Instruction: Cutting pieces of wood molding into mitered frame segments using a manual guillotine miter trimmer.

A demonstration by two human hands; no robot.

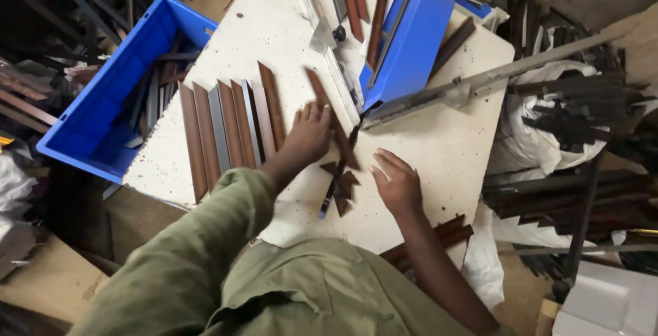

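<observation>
— Lying where, that brown strip (327, 113)?
— Slanting across the middle of the white table (439, 151), running from about 11 o'clock down toward 5 o'clock, lower part hidden under the left hand (307, 136).
— Doing what, that left hand?
— Pressing flat on the strip, fingers lying close together and pointing to 12 o'clock, not pinching anything.
— And the right hand (396, 184)?
— Resting palm down on the table at 4 o'clock from the left hand, fingers held together and angled toward 10 o'clock, holding nothing, just beside the small brown offcuts (343, 185).
— Sitting where, those offcuts?
— Clustering between the two hands, touching a thin dark bar (336, 185) running down toward 6 o'clock.
— Lying further out?
— Fanning out at 9 o'clock of the left hand, a row of brown and grey strips (229, 130). Hanging past the table edge at 9 o'clock, a blue crate (103, 113) holding more strips. Standing at 1 o'clock, a blue cutter guard (411, 45) with a long grey lever (480, 79) stretching toward 2 o'clock.
</observation>
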